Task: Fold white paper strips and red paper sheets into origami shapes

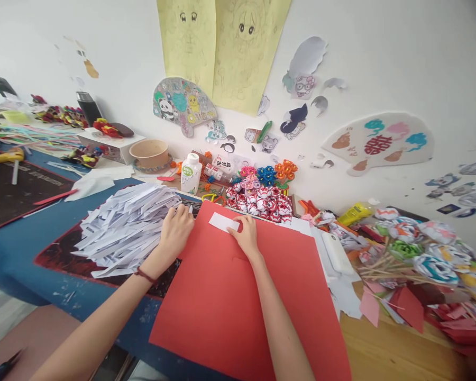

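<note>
A large red paper sheet covers the table in front of me. Near its top edge lies a small white paper rectangle. My right hand holds the right end of this rectangle between thumb and fingers. My left hand is at the sheet's upper left edge, its fingers bent together. A small white bit shows at those fingertips, too small to make out. Just left of that hand is a pile of white paper strips, resting on a dark mat.
Behind the sheet stand a white bottle, a tan bowl and red-white folded balls. Paper flowers on sticks and a yellow bottle crowd the right. A yellow-handled tool lies far left.
</note>
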`<state>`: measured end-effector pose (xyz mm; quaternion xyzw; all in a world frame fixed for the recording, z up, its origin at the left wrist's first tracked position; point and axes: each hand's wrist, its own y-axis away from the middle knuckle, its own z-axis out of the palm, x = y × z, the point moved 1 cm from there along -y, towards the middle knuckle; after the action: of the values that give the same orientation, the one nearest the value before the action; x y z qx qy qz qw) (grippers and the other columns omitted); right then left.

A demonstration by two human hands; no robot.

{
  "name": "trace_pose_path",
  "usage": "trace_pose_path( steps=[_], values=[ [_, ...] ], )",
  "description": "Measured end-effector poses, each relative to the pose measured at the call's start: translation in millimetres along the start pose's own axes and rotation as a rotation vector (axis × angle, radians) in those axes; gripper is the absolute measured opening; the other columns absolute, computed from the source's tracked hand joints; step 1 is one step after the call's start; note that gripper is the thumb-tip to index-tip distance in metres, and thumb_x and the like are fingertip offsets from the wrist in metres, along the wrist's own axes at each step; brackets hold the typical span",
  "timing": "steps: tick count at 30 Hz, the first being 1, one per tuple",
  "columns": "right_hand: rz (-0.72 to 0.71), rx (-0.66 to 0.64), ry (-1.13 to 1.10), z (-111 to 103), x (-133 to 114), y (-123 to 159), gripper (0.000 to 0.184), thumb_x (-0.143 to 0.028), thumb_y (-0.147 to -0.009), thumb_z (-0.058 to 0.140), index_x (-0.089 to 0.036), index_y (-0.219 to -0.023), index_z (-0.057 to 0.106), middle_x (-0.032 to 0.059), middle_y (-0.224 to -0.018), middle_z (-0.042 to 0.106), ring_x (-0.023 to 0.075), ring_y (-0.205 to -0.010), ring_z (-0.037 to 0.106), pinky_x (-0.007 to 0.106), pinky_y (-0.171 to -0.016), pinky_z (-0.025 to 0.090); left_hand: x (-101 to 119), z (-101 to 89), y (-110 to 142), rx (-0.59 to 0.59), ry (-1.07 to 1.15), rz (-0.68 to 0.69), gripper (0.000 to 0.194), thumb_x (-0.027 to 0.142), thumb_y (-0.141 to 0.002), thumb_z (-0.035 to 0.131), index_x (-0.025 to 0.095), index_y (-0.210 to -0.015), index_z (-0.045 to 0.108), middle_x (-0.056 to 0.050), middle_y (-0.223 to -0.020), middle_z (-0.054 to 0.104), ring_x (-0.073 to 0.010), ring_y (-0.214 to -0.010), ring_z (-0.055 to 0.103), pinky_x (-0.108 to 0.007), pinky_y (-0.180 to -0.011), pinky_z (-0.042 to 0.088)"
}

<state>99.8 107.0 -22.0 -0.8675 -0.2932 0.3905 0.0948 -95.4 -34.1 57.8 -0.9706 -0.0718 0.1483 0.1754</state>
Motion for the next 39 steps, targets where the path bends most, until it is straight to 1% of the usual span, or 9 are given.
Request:
trace_pose_path(
  steps=[5, 9, 12, 17, 20, 26, 30, 34, 39],
  values=[
    [0.000, 0.007, -0.027, 0.8, 0.7, -0.8, 0.023, -0.032, -0.079, 0.073, -0.025, -0.100, 0.067, 0.0061, -0.107, 0.059, 0.0268, -0.104, 0.051, 0.038, -0.090, 0.042, 2.0, 1.3, -3.1, -0.003, 0.025, 0.021, 0.028, -0.002, -0.082, 0.039, 0.011, -0.079, 0.064, -0.016, -0.089, 0.062, -0.0301, -0.096, 0.053, -0.041, -0.079, 0.039],
    [-0.002, 0.010, -0.038, 1.1, 0.9, -1.1, 0.021, -0.032, -0.079, 0.072, -0.025, -0.098, 0.068, 0.0064, -0.106, 0.059, 0.0265, -0.104, 0.052, 0.038, -0.091, 0.043, -3.2, -18.2, -3.8, 0.029, 0.049, 0.020, 0.028, 0.000, -0.085, 0.039, 0.014, -0.082, 0.063, -0.013, -0.090, 0.061, -0.0279, -0.096, 0.053, -0.040, -0.080, 0.037],
    [-0.005, 0.011, -0.042, 1.2, 1.2, -0.4, 0.021, -0.031, -0.079, 0.072, -0.025, -0.099, 0.069, 0.0062, -0.106, 0.059, 0.0258, -0.103, 0.052, 0.038, -0.091, 0.043, -28.8, -44.5, -5.2, 0.079, 0.042, -0.045, 0.028, 0.004, -0.089, 0.037, 0.014, -0.087, 0.063, -0.014, -0.095, 0.060, -0.0297, -0.101, 0.049, -0.044, -0.084, 0.035],
    [-0.008, 0.018, -0.045, 1.0, 1.1, 0.4, 0.020, -0.030, -0.081, 0.070, -0.025, -0.100, 0.069, 0.0065, -0.106, 0.058, 0.0258, -0.103, 0.052, 0.038, -0.093, 0.043, -94.9, -72.5, -9.5, 0.251, 0.047, -0.362, 0.037, 0.029, -0.099, 0.038, 0.009, -0.089, 0.067, -0.010, -0.092, 0.060, -0.0259, -0.107, 0.042, -0.048, -0.096, 0.027],
    [-0.011, 0.023, -0.050, 0.7, 0.7, 0.3, 0.020, -0.029, -0.081, 0.070, -0.024, -0.100, 0.069, 0.0066, -0.107, 0.058, 0.0256, -0.104, 0.051, 0.038, -0.094, 0.042, -115.9, -68.2, -11.1, 0.218, 0.071, -0.372, 0.044, 0.036, -0.100, 0.038, 0.006, -0.090, 0.069, -0.007, -0.091, 0.059, -0.0232, -0.107, 0.043, -0.048, -0.099, 0.024],
    [-0.017, 0.026, -0.050, 0.7, 0.7, 0.2, 0.019, -0.029, -0.081, 0.069, -0.024, -0.100, 0.069, 0.0064, -0.106, 0.058, 0.0257, -0.103, 0.052, 0.038, -0.093, 0.043, -125.9, -50.6, -11.9, 0.155, 0.089, -0.351, 0.040, 0.035, -0.099, 0.042, 0.009, -0.086, 0.070, -0.003, -0.088, 0.062, -0.0223, -0.103, 0.045, -0.046, -0.098, 0.027],
    [-0.020, 0.027, -0.052, 1.2, 1.8, -0.1, 0.018, -0.028, -0.082, 0.068, -0.024, -0.100, 0.069, 0.0066, -0.106, 0.058, 0.0257, -0.103, 0.052, 0.038, -0.093, 0.043, -119.4, -58.0, -11.6, 0.138, 0.031, -0.349, 0.036, 0.032, -0.098, 0.045, 0.005, -0.089, 0.067, -0.009, -0.091, 0.063, -0.0240, -0.102, 0.046, -0.047, -0.096, 0.029],
    [-0.021, 0.028, -0.055, 1.6, 2.8, -0.3, 0.018, -0.027, -0.082, 0.068, -0.024, -0.100, 0.069, 0.0068, -0.106, 0.058, 0.0259, -0.103, 0.051, 0.039, -0.093, 0.042, -82.7, -69.1, -8.9, 0.114, -0.069, -0.312, 0.037, 0.026, -0.100, 0.034, 0.007, -0.091, 0.065, -0.014, -0.092, 0.065, -0.0264, -0.099, 0.053, -0.042, -0.087, 0.035],
    [-0.020, 0.029, -0.058, 1.6, 3.9, 0.1, 0.018, -0.027, -0.083, 0.067, -0.024, -0.101, 0.069, 0.0066, -0.105, 0.058, 0.0258, -0.102, 0.052, 0.039, -0.093, 0.043, -17.6, -35.5, -5.7, -0.169, 0.103, -0.168, 0.032, 0.024, -0.096, 0.040, 0.010, -0.085, 0.067, -0.017, -0.082, 0.068, -0.0302, -0.085, 0.065, -0.038, -0.072, 0.041]
  ],
)
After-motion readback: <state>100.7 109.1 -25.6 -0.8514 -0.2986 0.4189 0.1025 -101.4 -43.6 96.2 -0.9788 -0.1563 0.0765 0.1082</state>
